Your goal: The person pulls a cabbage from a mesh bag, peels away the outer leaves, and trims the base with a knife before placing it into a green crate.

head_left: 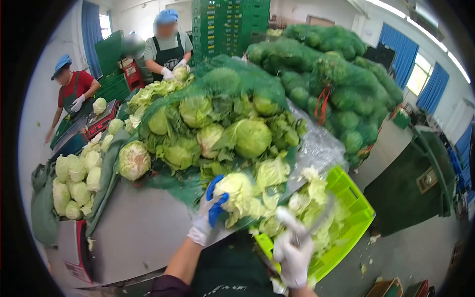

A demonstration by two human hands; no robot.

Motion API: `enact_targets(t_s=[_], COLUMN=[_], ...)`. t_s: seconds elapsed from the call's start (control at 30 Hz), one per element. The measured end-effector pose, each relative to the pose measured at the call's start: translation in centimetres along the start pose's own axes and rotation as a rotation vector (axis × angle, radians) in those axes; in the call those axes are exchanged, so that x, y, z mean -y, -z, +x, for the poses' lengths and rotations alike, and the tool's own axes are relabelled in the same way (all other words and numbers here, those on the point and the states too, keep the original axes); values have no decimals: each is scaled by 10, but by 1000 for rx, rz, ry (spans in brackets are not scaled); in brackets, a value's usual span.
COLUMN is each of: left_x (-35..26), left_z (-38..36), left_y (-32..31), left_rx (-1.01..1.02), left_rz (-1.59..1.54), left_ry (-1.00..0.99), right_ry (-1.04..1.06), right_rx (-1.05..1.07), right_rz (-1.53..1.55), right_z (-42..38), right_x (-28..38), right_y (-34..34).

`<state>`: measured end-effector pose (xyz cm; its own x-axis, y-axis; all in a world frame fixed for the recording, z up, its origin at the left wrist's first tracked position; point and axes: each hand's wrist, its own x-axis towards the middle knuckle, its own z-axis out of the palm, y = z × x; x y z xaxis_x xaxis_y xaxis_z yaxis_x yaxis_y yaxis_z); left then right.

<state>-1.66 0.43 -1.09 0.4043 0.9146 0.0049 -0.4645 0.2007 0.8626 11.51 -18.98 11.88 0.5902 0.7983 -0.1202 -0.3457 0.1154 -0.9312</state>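
My left hand [207, 212], in a white glove with blue fingers, is closed around the side of a pale green cabbage [234, 192] at the table's front edge. Loose outer leaves hang off its right side. In a white glove, my right hand [293, 255] grips a knife [322, 218], its blade pointing up and right and smeared by motion. That hand is over the near left side of a lime-green crate [363, 210] full of cut-off leaves [316, 237]. Behind the held cabbage, untrimmed cabbages [252, 138] spill from an open green net [222, 81].
Trimmed cabbages [79, 180] lie piled at the left, near a red-sided scale [76, 250]. Full net sacks [341, 94] are stacked at the back right. A dark green bin [403, 183] stands right of the crate. Two co-workers [168, 47] handle cabbages across the table.
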Motion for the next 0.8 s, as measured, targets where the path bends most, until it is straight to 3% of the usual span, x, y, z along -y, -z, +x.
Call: enact_targets(t_s=[0.03, 0.07, 0.1, 0.17, 0.23, 0.27, 0.3, 0.37, 0.43, 0.5, 0.53, 0.57, 0.6, 0.63, 0.77, 0.8], left_x=[-3, -7, -12, -8, -1, 7, 12, 14, 26, 40, 45, 46, 43, 41, 40, 40], left_z=[-7, -15, -22, -31, -32, -32, -33, -36, -42, -44, -44, -44, -45, -43, -41, -41], left_y=[-6, -20, -36, -53, -57, -54, -51, -52, -48, -38, -29, -23, -25, -27, -29, -29], left_rx=[-12, -12, -8, 14, 107, 121, 124, 187, 195, 205, 256, 302, 302, 299, 282, 252], left_rz=[94, 82, 61, 7, -4, -80, -78, -77, -173, -269, -565, -861, -929, -926, -776, -670], left_ry=[-12, 8, 24, 52, -23, 5, 18, 81, 135, 180, 357, 529, 530, 526, 491, 461], right_ry=[88, 211, 630, 602, 872, 877, 862, 635, 121, 117, 112, 331, 552, 552, 155, 148], right_rx=[76, 62, -35, -40, -12, 85, 16, -66, -252, -359, -362, -472, -564, -560, -16, -24], right_rz=[-75, -355, -712, -863, -920, -827, -747, -728, -441, -144, -140, -590, -1042, -1038, -796, -792], right_z=[26, 44, 61, 63, 86, 95, 96, 104, 113, 143, 155, 170, 177, 166, 107, 98], right_x=[-36, -63, -84, -78, -83, -84, -86, -87, -54, -58, -67, -79, -86, -74, -54, -49], right_y=[15, 23, 22, 9, 17, 25, 29, 51, 57, 91, 117, 143, 154, 137, 79, 67])
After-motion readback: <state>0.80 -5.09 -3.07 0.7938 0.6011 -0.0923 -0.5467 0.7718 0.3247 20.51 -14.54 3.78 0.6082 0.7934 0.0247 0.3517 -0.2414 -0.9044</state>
